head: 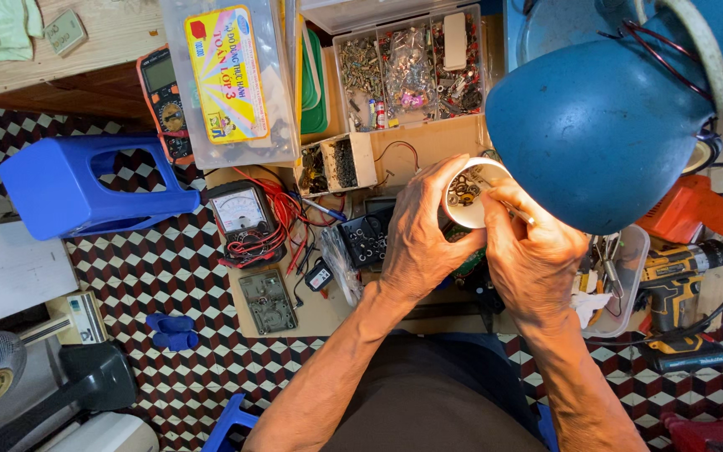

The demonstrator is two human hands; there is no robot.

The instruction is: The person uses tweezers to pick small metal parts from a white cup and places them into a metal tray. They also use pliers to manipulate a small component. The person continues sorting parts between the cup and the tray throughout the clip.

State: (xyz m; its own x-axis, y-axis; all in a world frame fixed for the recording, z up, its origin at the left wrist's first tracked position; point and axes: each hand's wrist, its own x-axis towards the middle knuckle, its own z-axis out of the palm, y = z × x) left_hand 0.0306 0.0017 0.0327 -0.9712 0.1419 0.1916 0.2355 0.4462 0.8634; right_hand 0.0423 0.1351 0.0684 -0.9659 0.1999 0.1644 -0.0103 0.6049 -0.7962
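Head view: left hand [418, 243] fingers wrapped round a small white cup [467, 194] of metal bits, centre table – right hand [530, 251] fingers pinch a thin tool, picking thru contents w/ care.

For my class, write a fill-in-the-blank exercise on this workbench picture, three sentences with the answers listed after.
1. The left hand holds a small white ____ with tiny metal parts inside.
2. The right hand reaches into it beneath a lamp shade coloured ____.
3. The analog meter has a tangle of ____ leads beside it.

Missing words: cup; blue; red
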